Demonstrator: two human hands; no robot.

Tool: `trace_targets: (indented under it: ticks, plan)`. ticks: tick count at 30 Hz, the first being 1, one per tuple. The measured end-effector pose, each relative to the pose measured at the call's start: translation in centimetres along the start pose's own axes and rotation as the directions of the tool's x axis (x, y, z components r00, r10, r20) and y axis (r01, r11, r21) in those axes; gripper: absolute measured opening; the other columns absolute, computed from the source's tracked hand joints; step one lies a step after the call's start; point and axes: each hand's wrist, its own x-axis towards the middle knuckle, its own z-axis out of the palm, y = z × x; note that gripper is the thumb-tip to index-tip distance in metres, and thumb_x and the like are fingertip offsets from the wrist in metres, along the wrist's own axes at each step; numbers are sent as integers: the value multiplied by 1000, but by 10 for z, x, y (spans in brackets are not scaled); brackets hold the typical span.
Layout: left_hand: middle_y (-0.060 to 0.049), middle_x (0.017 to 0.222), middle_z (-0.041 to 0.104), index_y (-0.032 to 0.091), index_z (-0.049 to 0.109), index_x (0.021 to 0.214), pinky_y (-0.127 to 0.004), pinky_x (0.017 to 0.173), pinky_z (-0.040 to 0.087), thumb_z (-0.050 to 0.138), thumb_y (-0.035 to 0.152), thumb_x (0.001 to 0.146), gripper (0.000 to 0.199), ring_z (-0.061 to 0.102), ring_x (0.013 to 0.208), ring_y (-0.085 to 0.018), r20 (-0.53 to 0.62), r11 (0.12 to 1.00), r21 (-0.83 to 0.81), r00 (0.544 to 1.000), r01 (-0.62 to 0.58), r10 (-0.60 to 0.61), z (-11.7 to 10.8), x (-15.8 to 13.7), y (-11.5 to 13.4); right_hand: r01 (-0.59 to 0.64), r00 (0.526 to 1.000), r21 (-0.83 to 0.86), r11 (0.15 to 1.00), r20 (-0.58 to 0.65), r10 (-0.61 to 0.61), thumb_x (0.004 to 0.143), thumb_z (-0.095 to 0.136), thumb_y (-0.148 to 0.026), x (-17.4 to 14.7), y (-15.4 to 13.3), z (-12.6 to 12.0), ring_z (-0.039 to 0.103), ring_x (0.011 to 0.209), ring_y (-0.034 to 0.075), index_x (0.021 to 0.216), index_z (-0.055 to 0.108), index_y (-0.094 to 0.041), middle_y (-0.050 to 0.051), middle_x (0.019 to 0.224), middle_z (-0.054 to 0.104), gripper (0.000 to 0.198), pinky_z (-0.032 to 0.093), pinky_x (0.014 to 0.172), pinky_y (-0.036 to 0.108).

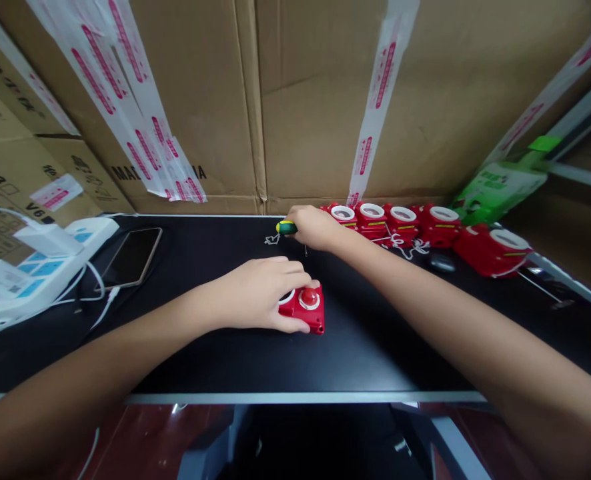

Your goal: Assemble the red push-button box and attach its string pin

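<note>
My left hand [263, 293] is wrapped over a small red device [316, 319] lying on the black table. A red dome in a white ring shows on the device's right part, and my fingers partly hide a white round piece. Farther back, my right hand [315, 227] is closed round a screwdriver [286, 227] with a green and yellow handle. A thin metal shaft points down below that hand, above the tabletop and apart from the device. A bit of white cord [272, 239] lies left of the handle.
Several similar red devices [403, 217] with white cords stand in a row at the back right. A dark oval object [442, 263] lies before them, a green bag [500, 190] behind. Left are a phone [134, 257] and white power strip [88, 233]. Cardboard boxes [310, 120] wall the back.
</note>
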Motion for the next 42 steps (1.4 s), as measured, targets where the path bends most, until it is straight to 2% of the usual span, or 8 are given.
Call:
trace_targets:
  ticks: [5,11,17,22,24,28,36,42]
  plan:
    - [-9,124,75,19,69,135,-40,97,53,77,60,96,57,70,111,-29,6,999,32,1000,14,-14,1,0,1,-5,995,-91,996,97,14,107,73,-38,15,-9,9,74,118,28,140,68,-17,13,140,71,40,65,99,49]
    - [-7,126,75,21,66,138,-39,100,51,81,56,93,59,69,112,-28,-12,999,-50,1000,13,-14,3,0,-2,1,995,-159,987,102,16,105,75,-36,1,-15,-4,74,118,28,136,70,-15,14,137,72,38,64,100,48]
    - [-7,128,75,23,65,141,-40,101,52,79,51,94,58,69,114,-29,-17,998,-19,998,52,-53,1,0,1,-103,990,-146,984,-109,88,98,72,-22,-64,-9,-34,76,109,35,123,73,-12,21,131,74,27,56,79,39]
    - [-10,138,73,22,60,147,-40,106,53,81,49,89,67,70,125,-30,-64,993,-65,993,99,-103,0,0,-9,-170,954,-43,984,-257,154,93,74,-28,-128,-4,-16,75,94,30,111,69,-20,11,117,79,21,42,60,35]
    - [-11,139,73,21,60,148,-41,109,53,80,47,88,68,69,127,-31,-80,991,-49,989,122,-125,0,0,-14,-114,932,53,992,-341,125,85,74,-21,-142,-2,-2,75,87,28,106,68,-20,9,110,79,21,38,58,34]
    - [-12,143,73,19,61,147,-43,113,52,77,44,86,68,69,130,-32,-105,988,-24,983,151,-153,0,1,-18,41,899,209,977,-434,55,84,71,-18,-152,0,15,77,90,26,103,67,-21,7,103,79,20,50,69,32]
    - [-6,143,75,23,64,143,-33,110,52,77,39,86,60,72,126,-26,-77,984,-97,984,152,-160,-4,2,-21,423,851,465,778,-498,-165,91,72,-12,-158,-4,13,74,93,23,111,72,-24,6,105,78,23,58,84,36]
    - [-4,137,78,24,66,138,-31,106,52,81,47,88,57,75,122,-24,-77,980,-141,985,143,-155,-6,3,-24,462,842,447,766,-492,-220,92,72,-9,-162,-1,13,74,96,25,119,75,-29,7,109,76,33,61,84,38]
